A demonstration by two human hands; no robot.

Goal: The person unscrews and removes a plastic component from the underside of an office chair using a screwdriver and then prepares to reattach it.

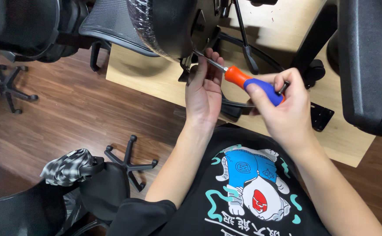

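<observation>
From the head camera I see my right hand wrapped tight around the blue and orange handle of a screwdriver, thumb pressed on the blue part, fingers curled round the end. The steel shaft runs up and left to the underside of a black chair seat, which lies over the far left edge of the pale wooden tabletop and is partly wrapped in clear film. My left hand is raised beside the shaft, fingers loosely bent, fingertips touching the shaft and the seat's metal fitting where the tip meets it; it clasps nothing fully. A black armrest stands at the tabletop's right edge, and a small black bracket plate lies near the front edge. On the wood floor left of the tabletop lies a five-armed chair base.
</observation>
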